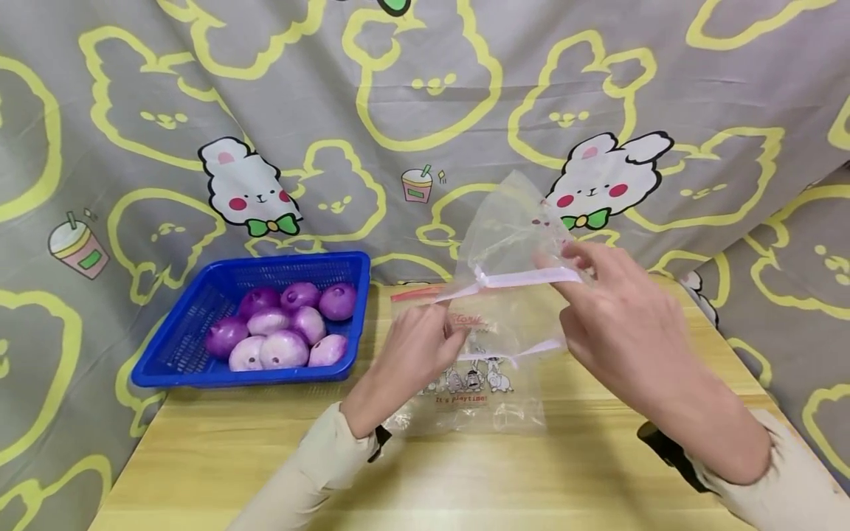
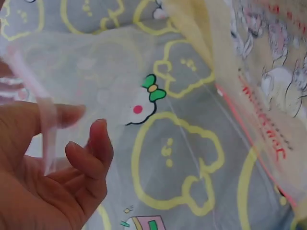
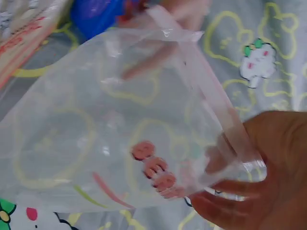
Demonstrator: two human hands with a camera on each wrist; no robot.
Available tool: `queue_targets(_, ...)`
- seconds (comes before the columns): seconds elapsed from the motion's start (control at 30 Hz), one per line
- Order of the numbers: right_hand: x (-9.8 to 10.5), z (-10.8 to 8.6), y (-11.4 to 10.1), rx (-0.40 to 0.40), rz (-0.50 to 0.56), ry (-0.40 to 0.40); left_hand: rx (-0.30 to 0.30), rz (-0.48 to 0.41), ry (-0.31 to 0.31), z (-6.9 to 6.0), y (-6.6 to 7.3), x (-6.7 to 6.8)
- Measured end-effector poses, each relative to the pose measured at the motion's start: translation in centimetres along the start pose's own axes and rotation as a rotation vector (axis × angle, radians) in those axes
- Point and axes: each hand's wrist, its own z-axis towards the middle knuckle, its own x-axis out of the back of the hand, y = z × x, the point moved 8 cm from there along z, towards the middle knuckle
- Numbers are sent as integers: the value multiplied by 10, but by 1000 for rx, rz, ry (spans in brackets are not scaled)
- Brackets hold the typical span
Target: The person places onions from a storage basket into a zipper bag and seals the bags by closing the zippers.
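Observation:
A clear bag (image 1: 508,232) with a pale pink strip along its mouth is held up between both hands, its mouth spread apart. The left hand (image 1: 415,343) holds one side of the mouth; in the left wrist view that hand (image 2: 62,158) has the strip across its bent fingers. On the opposite side the right hand (image 1: 631,324) grips the edge, and the right wrist view shows its thumb and fingers (image 3: 216,158) round the strip. Small reddish printed figures mark this bag (image 3: 57,134).
Another clear bag (image 1: 524,409) with a red zip edge and printed animals lies on the wooden table (image 1: 265,457) beneath the hands. At the left a blue basket (image 1: 242,379) holds several purple onions (image 1: 284,349). A patterned curtain (image 1: 319,103) hangs behind.

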Motion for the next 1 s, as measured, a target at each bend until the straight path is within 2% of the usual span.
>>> queue_targets(0.07, 2, 2, -2, 67, 36, -8, 22, -51, -45, -3, -4, -4)
queue_targets(0.13, -4, 3, 1, 115, 56, -34, 36, -60, -85, -7, -10, -9)
queue_targets(0.27, -30, -1, 12, 134, 112, -131, 73, -88, -178, -17, -24, -26)
queue_targets(0.33, -42, -4, 16, 128, 137, -163, 63, -100, -201, -23, -29, -34)
queue_targets(0.4, -49, -5, 15, 128, 158, -187, 21, -116, -195, -28, -28, -39)
queue_targets(0.5, -53, -2, 13, 121, 180, -232, -91, -109, -113, -33, -21, -35)
queue_targets(0.6, -59, 1, 12, 97, 248, -353, -145, -143, -63, -36, -15, -29)
queue_targets(0.73, -70, -4, 14, 58, 398, -576, -131, -269, -106, -35, -16, -28)
queue_targets(0.8, -76, -7, 15, 52, 428, -640, -112, -311, -126, -35, -19, -30)
queue_targets(0.87, -80, -7, 16, 50, 439, -658, -83, -335, -146, -37, -23, -31)
queue_targets(1.0, -82, -5, 18, 69, 403, -592, -19, -368, -163, -40, -36, -33)
